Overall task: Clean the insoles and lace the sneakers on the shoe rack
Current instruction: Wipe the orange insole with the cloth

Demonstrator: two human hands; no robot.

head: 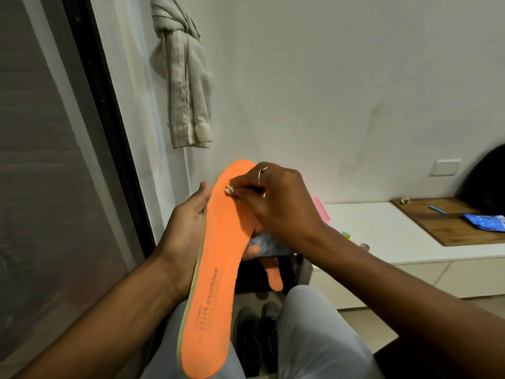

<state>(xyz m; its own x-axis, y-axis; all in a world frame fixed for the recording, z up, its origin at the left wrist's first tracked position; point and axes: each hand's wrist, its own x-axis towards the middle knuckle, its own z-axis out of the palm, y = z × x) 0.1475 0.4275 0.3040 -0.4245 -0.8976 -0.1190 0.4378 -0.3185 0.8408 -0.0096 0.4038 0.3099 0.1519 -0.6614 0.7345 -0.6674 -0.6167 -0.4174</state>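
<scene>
Fingers of my right hand are bunched together, pinching a small pale wad against the far end of the orange insole. Left hand grips that insole from its left edge, thumb on the far-left rim, a fingertip showing under the right side; heel end points near, over my lap. Second orange insole shows just right, beyond my knees; dark sneakers sit low between them.

Above the orange insole, the air is free up to the hanging cloth. The window frame closes off its left and the white cabinet its right.
</scene>
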